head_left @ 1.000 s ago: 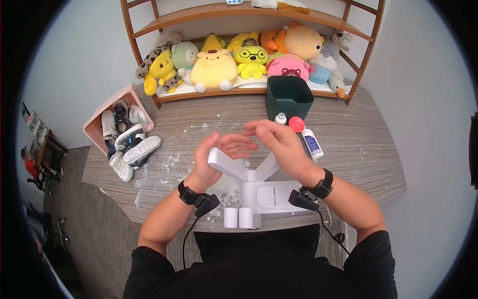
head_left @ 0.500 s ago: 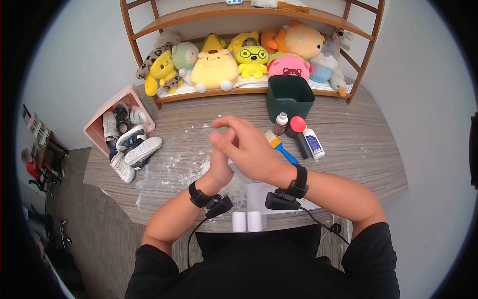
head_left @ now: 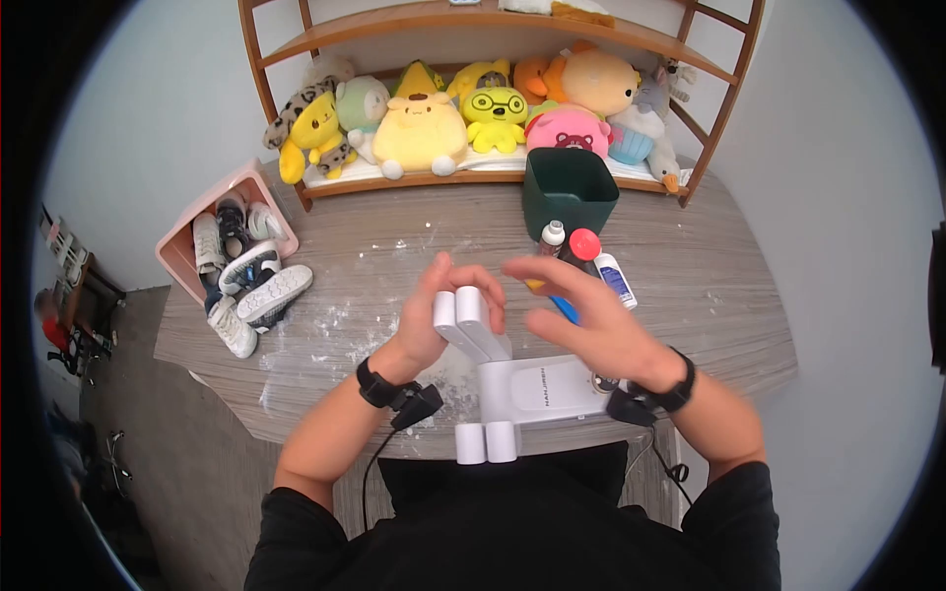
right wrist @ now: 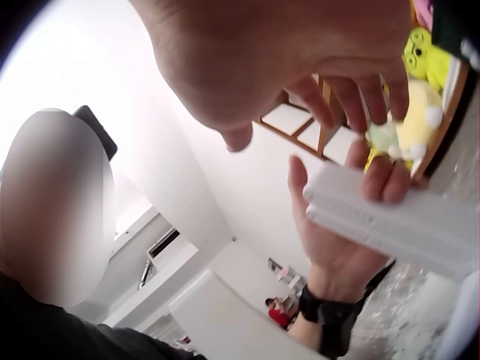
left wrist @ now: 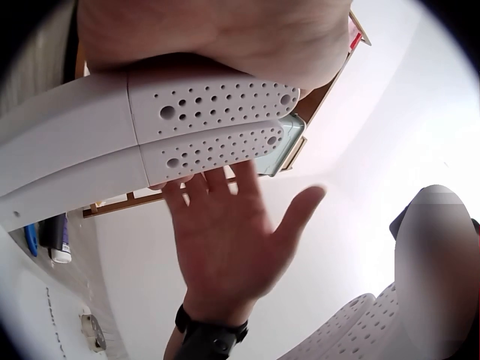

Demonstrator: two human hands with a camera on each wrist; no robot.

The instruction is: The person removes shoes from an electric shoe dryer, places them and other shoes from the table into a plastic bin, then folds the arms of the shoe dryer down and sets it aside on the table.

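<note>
Left hand (head_left: 434, 320) wraps both folded dryer arms (head_left: 465, 320), holding them together above the white base (head_left: 542, 387). Right hand (head_left: 581, 310) hovers just right, fingers spread, holding nothing.

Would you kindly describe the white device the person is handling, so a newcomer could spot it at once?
Start at the grey wooden table below the shelf of plush toys. At its near edge stands the white shoe dryer, its two perforated arms folded together in the left hand. It is the only large all-white plastic thing there, unlike the green bin and small bottles behind.
</note>
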